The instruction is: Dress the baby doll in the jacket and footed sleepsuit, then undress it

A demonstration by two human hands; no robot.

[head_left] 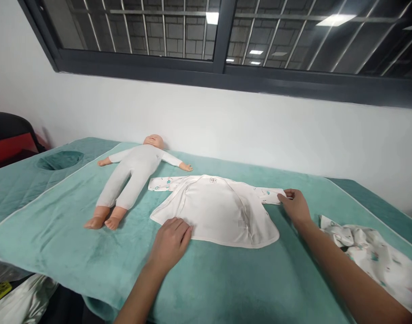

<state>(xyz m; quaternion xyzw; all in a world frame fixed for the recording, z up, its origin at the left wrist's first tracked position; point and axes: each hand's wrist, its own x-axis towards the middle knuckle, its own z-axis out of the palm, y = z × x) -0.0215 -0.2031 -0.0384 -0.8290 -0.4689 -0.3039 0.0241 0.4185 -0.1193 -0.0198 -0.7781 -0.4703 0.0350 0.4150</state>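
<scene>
My left hand point(171, 240): fingers together at the baby shirt point(215, 207)'s hem
My right hand point(296, 207): pinching its sleeve cuff point(276, 196)

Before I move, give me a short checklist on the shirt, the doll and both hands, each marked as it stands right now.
1. Shirt spread out, both sleeves out to the sides: ok.
2. Shirt smooth: not ok, folds run down its right side.
3. Right hand on the right sleeve: ok, fingers at its end; how firm the grip is, cannot tell.
4. Left hand at the shirt's lower edge: ok; whether it presses down, cannot tell.
5. Doll apart from the shirt: ok, though one of its hands lies close to the left sleeve.
6. Patterned cloth laid flat: not ok, crumpled by the right forearm.
</scene>
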